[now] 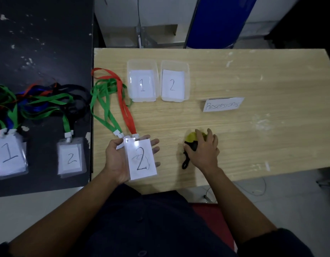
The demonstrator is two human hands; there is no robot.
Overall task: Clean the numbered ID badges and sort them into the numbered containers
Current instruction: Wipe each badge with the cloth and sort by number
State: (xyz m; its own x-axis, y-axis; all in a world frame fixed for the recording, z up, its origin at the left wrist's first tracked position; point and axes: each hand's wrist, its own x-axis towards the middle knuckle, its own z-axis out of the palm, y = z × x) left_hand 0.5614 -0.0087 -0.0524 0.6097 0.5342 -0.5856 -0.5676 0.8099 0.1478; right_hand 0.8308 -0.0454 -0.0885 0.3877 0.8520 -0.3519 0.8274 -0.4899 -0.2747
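Badge 2 lies across left hand; right hand grips yellow tool.

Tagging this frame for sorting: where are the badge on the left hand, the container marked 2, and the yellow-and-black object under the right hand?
held badge (pixel 141 158), head view, middle of its paper face.
container marked 2 (pixel 186 84), head view, its right wall.
yellow-and-black object (pixel 190 137), head view, its yellow top.
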